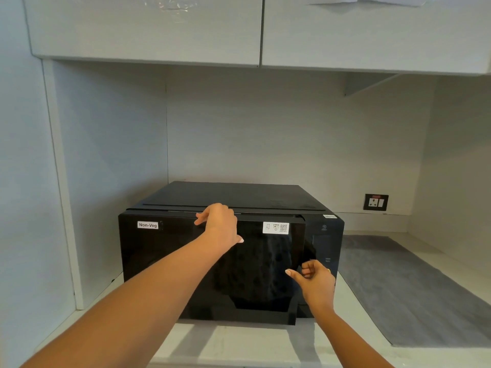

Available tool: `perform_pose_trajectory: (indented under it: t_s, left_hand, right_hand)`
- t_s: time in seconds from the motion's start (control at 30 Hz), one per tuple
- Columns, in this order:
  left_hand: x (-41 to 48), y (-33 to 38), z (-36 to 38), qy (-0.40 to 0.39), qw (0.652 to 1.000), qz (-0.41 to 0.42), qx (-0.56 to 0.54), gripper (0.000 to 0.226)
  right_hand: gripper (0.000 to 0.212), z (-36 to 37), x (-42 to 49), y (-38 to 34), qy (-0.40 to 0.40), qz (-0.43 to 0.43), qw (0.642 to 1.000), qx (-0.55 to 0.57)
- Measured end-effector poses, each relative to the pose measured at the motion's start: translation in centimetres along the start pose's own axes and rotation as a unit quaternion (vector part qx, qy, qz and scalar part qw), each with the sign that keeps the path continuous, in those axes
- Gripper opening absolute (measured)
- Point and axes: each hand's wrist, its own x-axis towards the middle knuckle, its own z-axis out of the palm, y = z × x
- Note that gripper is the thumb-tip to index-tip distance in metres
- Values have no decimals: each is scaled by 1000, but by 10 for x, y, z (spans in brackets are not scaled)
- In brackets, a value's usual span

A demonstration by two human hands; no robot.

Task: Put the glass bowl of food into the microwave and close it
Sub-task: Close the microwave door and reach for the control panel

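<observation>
Glass bowl and food are nowhere to be seen in this view; whether the bowl is already inside cannot be told, since the dark door hides the cavity. What is shown is the black microwave (231, 251) standing on the pale surface (239, 341), a "Non-Veg" label (147, 224) stuck on its upper left. The door (212, 261) is seen slightly ajar — its right edge stands a little proud of the control panel (325, 251).

The left hand (219, 224) is laid on the door's top edge, fingers curled over it and thumb lying against the front glass. The right hand (313, 277) is held at the door's right edge, loosely curled with the fingers hooked toward the gap; firm contact cannot be confirmed. Nothing is carried in either hand.

The step in hand is judged to be the working of the door, though opening and closing cannot be told apart. If opening, the door must be swung wide and the bowl fetched; if closing, an even push is called for until the latch catches.
</observation>
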Motion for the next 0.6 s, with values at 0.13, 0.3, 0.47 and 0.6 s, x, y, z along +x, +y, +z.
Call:
perform_pose_trajectory:
  t_s: [0.13,0.3,0.47,0.6]
  left_hand:
    - [2,-3,-1,9,1000,-8,-10,77]
    - [6,0,-3,124,988,50,-74,53]
    - [14,4,3,150,971,48,-180,99]
    - [22,11,15,82,952,36,-293,122]
  right_hand:
    - [45,-1,-1,3,20,-6,998,-52]
    - [89,-4,2,3,80,13,984,-156]
    - [116,-3,6,5,79,29,982,-170]
    - [128,-5,11,8,62,28,982,-176]
